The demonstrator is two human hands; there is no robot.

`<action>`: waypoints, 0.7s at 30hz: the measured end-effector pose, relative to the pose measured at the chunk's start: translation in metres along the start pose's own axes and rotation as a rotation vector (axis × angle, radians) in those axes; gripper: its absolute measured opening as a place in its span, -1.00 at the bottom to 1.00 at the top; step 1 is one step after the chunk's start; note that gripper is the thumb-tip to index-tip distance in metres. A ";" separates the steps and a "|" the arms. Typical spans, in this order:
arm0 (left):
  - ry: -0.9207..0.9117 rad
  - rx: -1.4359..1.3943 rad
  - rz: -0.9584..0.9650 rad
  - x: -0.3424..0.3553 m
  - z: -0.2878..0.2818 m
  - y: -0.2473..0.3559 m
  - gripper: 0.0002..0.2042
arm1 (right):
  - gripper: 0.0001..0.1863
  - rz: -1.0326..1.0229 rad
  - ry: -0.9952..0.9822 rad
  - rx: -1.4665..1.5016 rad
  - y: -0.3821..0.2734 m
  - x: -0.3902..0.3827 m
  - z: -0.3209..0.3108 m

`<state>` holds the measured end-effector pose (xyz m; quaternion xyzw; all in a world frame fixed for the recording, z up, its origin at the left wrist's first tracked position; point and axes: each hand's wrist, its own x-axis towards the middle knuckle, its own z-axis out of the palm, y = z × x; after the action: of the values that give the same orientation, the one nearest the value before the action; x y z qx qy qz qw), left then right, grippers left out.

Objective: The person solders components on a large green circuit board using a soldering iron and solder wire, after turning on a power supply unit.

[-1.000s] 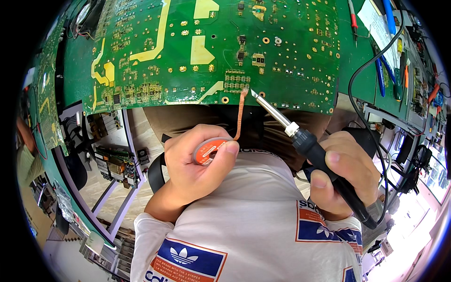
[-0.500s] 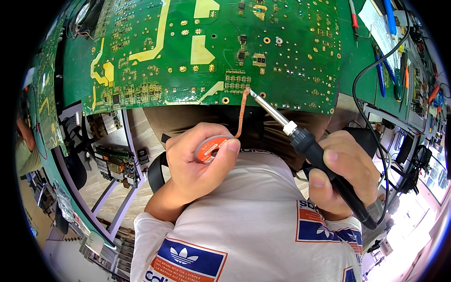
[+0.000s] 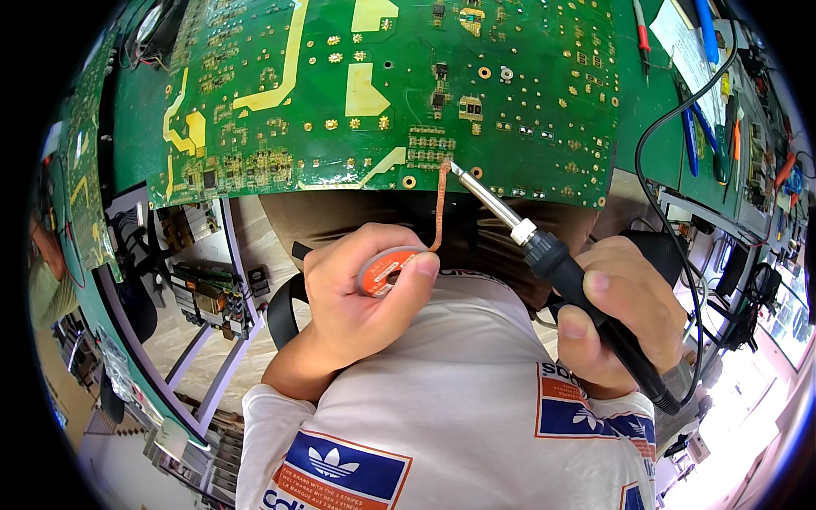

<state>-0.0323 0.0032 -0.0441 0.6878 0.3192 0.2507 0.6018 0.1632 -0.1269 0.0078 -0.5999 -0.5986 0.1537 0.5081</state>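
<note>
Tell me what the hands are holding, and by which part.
Left hand: the orange spool of copper braid, around its edge. Right hand: the soldering iron, by its black handle.

Left forearm (image 3: pixel 297 369) slanting inward, left hand (image 3: pixel 348 297) curled, thumb (image 3: pixel 415 279) forward, right hand (image 3: pixel 637 306) gripping

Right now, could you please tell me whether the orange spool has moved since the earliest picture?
Yes, slightly: the orange spool, in the left hand, has shifted to the right, judged against the green circuit board.
</note>
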 end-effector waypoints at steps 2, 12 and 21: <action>-0.005 -0.010 -0.002 0.000 0.001 -0.001 -0.91 | -0.55 -0.006 -0.003 -0.003 0.000 0.001 0.000; -0.020 -0.001 0.005 0.000 0.003 0.000 -0.92 | -0.55 -0.024 0.020 0.006 0.003 -0.002 0.000; 0.060 -0.016 0.013 -0.008 -0.009 -0.001 -0.91 | -0.62 -0.143 0.182 -0.029 0.010 -0.014 -0.003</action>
<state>-0.0442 0.0036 -0.0430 0.6773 0.3306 0.2776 0.5957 0.1681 -0.1383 -0.0042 -0.5746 -0.5934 0.0532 0.5611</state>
